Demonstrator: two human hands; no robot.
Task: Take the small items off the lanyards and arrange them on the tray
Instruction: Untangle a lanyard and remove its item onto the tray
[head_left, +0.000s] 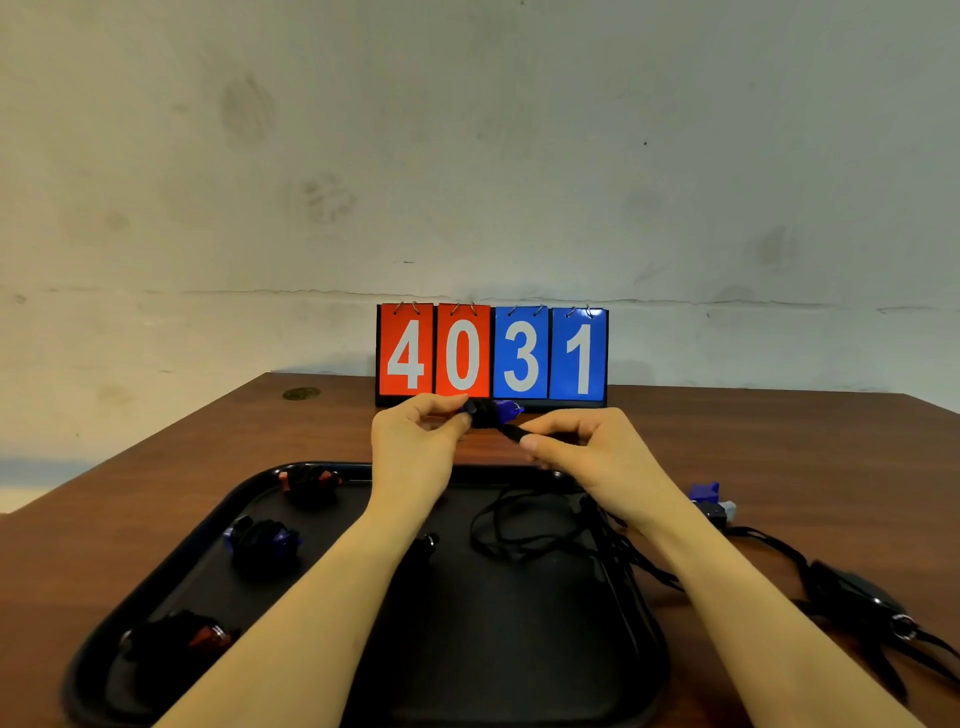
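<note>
Above the far edge of the black tray (519, 675), my left hand (415, 441) pinches a small blue and black item (496, 413). My right hand (587, 447) pinches the black lanyard cord (511, 432) that runs off it. A loop of black cord (524, 525) trails from my right hand onto the tray. Three wrapped items lie along the tray's left side: a red and black one (310, 483) at the far corner, a blue one (262, 540) in the middle, a red one (182, 639) near me.
A flip scoreboard (491, 356) reading 4031 stands at the back of the brown table (156, 493). To the right of the tray lie a blue item (711, 499) and black lanyards with a ring (872, 608). A bare wall rises behind.
</note>
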